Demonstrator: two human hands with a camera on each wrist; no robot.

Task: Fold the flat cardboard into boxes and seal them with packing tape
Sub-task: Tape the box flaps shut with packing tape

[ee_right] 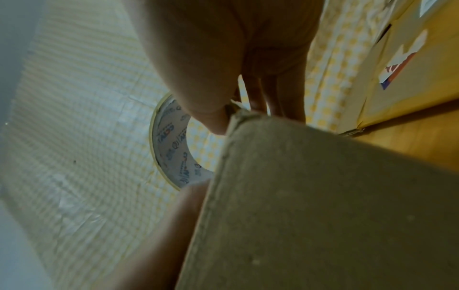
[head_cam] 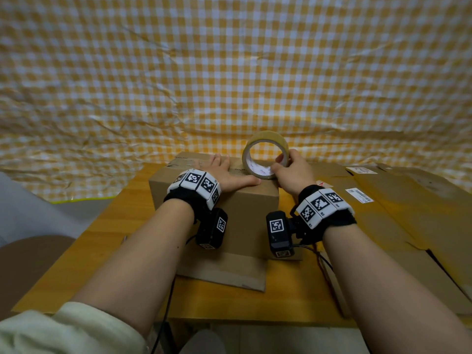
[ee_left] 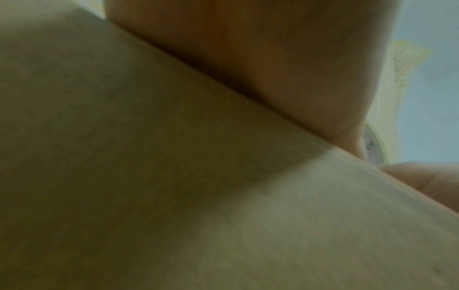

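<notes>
A folded brown cardboard box stands on the wooden table, one bottom flap lying flat toward me. My left hand lies flat on the box top with straight fingers, thumb along the front edge. My right hand grips a roll of clear packing tape, held upright at the box's right top corner. In the right wrist view the tape roll shows beyond the box corner, thumb inside the ring. The left wrist view is blurred, filled by the box side and my palm.
Flat cardboard sheets with shipping labels lie at the right of the table. A yellow checked cloth hangs behind. A brown round stool stands at the left beside the table. Cables run off the table's near edge.
</notes>
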